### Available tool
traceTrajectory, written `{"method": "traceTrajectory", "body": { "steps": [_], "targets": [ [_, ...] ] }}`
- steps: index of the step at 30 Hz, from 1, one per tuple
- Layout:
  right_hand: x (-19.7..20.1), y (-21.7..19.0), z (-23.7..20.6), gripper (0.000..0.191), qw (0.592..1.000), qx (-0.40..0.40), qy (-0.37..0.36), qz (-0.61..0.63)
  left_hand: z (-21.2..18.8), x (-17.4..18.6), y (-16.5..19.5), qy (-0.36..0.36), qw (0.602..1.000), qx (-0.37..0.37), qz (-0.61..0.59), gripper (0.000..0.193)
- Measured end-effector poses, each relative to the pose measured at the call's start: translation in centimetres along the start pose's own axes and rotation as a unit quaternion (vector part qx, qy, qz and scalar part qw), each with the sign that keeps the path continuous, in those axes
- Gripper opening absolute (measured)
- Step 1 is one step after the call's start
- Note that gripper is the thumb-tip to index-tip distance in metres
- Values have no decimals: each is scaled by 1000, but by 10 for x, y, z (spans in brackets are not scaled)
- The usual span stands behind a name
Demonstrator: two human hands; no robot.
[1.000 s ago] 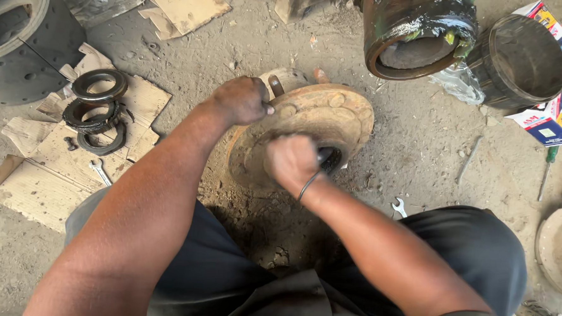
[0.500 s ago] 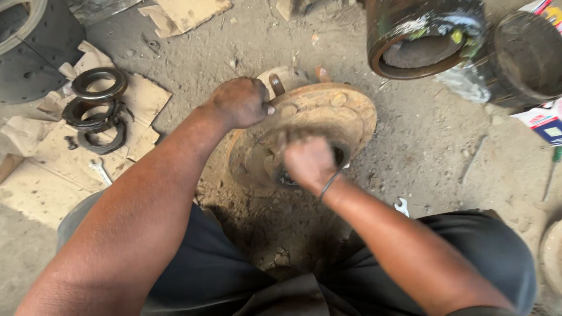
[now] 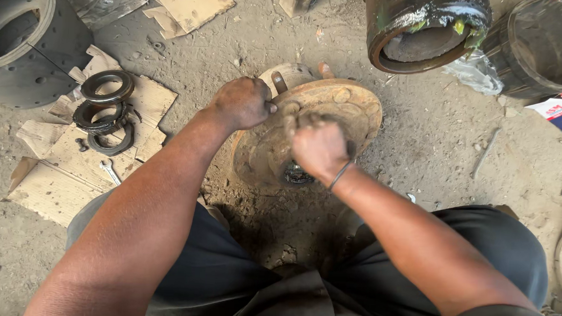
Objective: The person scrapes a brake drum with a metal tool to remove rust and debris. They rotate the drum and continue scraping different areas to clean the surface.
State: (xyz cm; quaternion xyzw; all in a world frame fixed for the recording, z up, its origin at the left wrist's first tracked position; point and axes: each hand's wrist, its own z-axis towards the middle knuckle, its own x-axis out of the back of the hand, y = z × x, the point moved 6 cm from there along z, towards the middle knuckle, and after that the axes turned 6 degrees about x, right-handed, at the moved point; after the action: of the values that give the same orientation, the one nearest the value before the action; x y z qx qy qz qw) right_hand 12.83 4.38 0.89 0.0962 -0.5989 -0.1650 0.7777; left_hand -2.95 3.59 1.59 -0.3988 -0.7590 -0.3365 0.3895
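With my left hand (image 3: 244, 103) clamped on the rim of the rusty hub (image 3: 314, 131) lying on the dirt floor, I should brace it firmly while my right hand (image 3: 319, 147), fisted over its centre (contents hidden), works squarely

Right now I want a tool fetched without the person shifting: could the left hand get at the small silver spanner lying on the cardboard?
Probably yes. The left hand grips the rusty round hub's edge, and the small silver spanner lies on the cardboard just outside the left forearm, with nothing between them. The hand would have to let go first.
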Motion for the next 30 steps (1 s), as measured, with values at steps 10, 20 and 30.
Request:
{"method": "traceTrajectory", "body": {
  "steps": [10,20,30],
  "targets": [
    [-12,-12,-2,27,997,18,-66,18,3,0,-2,33,999,-16,-9,46],
    [-6,-1,13,12,982,30,-174,65,6,1,1,60,998,-29,-3,45],
    [-8,-24,12,14,992,56,-89,69,0,3,4,8,1000,-2,-2,40]
  ]
}}
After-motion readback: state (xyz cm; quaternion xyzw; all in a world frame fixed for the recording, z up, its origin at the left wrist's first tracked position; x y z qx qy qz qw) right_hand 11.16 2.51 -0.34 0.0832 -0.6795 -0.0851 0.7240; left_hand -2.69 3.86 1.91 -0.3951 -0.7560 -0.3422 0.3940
